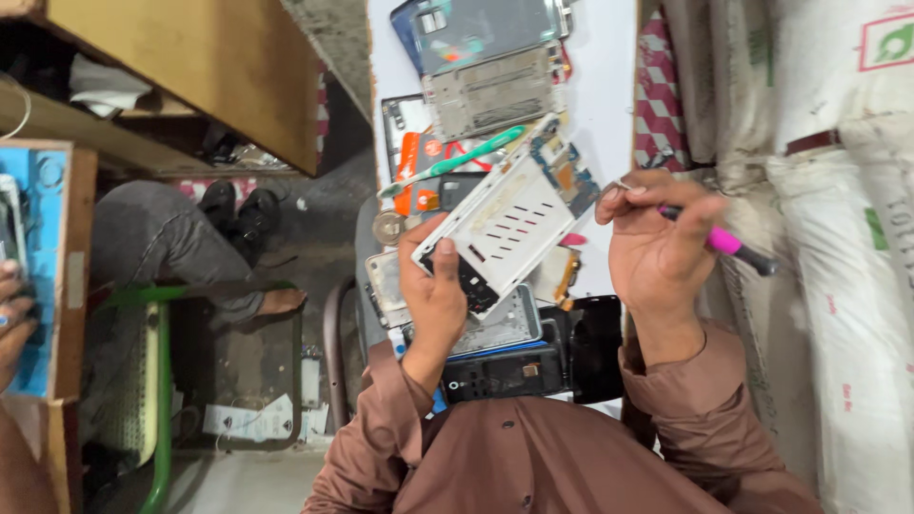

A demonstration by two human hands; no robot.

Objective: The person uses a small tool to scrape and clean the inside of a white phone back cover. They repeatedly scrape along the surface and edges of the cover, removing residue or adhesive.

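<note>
My left grip (433,286) pinched the white, slotted phone frame (505,224) over the bench (605,86), crowded with phone parts; my right grip (662,243) clasped a pink-handled screwdriver (728,245) near sacks (838,238).

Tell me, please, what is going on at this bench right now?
A person in a brown shirt holds a white phone frame in the left hand over a pile of dismantled phone parts. The right hand grips a pink-handled tool. A green toothbrush lies among the parts.
</note>
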